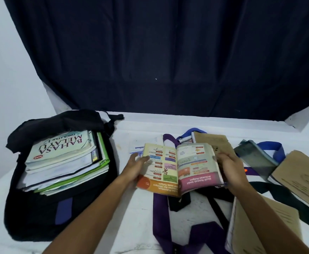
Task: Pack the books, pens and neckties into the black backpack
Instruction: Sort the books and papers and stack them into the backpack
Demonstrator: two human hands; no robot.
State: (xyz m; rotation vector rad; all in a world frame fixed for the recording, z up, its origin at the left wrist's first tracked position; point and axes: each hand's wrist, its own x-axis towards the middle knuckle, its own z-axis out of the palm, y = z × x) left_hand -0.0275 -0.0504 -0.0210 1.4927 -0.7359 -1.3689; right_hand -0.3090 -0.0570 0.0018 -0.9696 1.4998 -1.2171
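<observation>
An open colourful book [179,168] is held just above the middle of the bench [137,213], its pages fanned and facing up. The left hand [137,165] supports its left half, fingers loosely curled under and along the page edge; the right hand [229,167] pinches the thick right-hand block of pages, thumb on top. So both grips are closed on the book, neither spread.

Under and around it lie purple neckties [158,209], a black strap or tie [179,198] and a blue one [280,151], tangled with brown-covered books [304,178] toward the bench's right edge. I cannot make out any pens for certain.

The black backpack [21,208] lies flat at the left edge, mouth open, a tall stack of books [63,158] already in it and bulging above the opening.

My worry: the book is still spread open. Carried across like that, pages could fold or crease against the stack, and a tie end beneath might snag and drag along. The stack also leans slightly; another book dropped on top could slide it out of the bag.
</observation>
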